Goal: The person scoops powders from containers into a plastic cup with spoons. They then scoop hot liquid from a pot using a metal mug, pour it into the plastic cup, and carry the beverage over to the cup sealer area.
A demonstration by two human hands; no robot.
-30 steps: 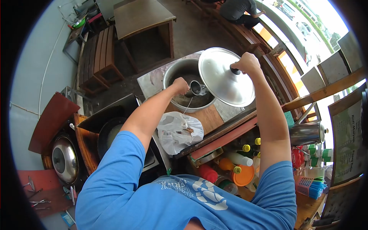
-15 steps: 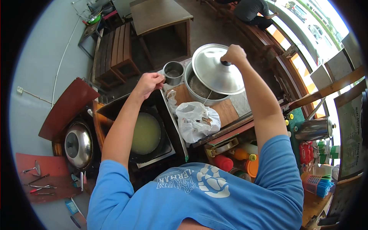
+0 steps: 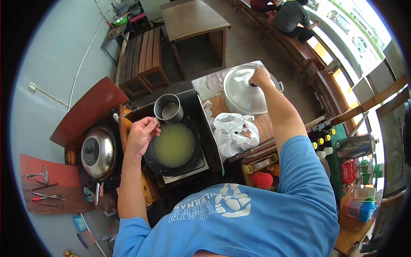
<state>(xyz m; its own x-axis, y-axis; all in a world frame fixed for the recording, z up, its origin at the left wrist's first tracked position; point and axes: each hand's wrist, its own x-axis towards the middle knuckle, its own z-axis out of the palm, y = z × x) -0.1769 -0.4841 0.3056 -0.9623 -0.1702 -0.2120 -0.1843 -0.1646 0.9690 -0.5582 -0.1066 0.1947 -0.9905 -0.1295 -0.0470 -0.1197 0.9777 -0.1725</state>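
My left hand grips a metal mug by its side and holds it above the far edge of a black wok. Yellowish-green liquid fills the wok, which sits on a stove. What the mug contains I cannot make out. My right hand is closed on the dark knob of a silver lid. The lid rests over a large pot on the counter. Beside the pot, nearer my body, is a knotted white plastic bag.
A second, lidded wok stands left, near utensils on a red panel. Bottles and a red-capped container are below the counter. A steel pitcher stands right. Beyond are a table, a bench and seated people.
The lid, earlier raised and tilted over the open pot, now lies over it. My left hand has carried the mug from beside the pot to above the wok.
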